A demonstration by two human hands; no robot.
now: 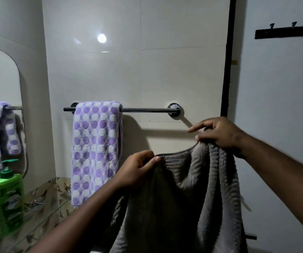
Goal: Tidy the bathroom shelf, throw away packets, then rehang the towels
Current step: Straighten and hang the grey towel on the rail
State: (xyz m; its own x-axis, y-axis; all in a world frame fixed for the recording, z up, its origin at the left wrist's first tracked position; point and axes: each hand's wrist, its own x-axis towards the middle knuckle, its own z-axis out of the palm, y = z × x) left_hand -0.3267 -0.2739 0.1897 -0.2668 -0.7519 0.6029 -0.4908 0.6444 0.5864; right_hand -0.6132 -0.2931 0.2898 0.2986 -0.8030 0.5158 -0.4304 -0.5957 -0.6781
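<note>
1. Clearly you are on the last part of the job, rehanging the towels: the purple spotted towel [96, 152] already hangs over the left half of the towel rail [147, 110], and the right half of the rail is bare.
2. Your left hand [137, 170] has its grip closed, thumb against fingers, pinching the top hem of the grey towel [183, 198] at its left end.
3. Your right hand [218, 134] grips the same hem further right and higher, with the forefinger stretched out loose and the other fingers bunched on the cloth.
4. The grey towel sits below and in front of the rail, not touching it, sagging between your hands with the rest hanging down out of view.
5. Next, as I judge it, you need to pull the hem taut, lift it above the bare stretch of rail, and lay it over beside the spotted towel.
6. Watch the long hanging part: it looks heavy and may drag the towel off unless the two sides balance.
7. The green bottles [8, 194] on the shelf [43, 214] stand upright, well left of your work.
</note>
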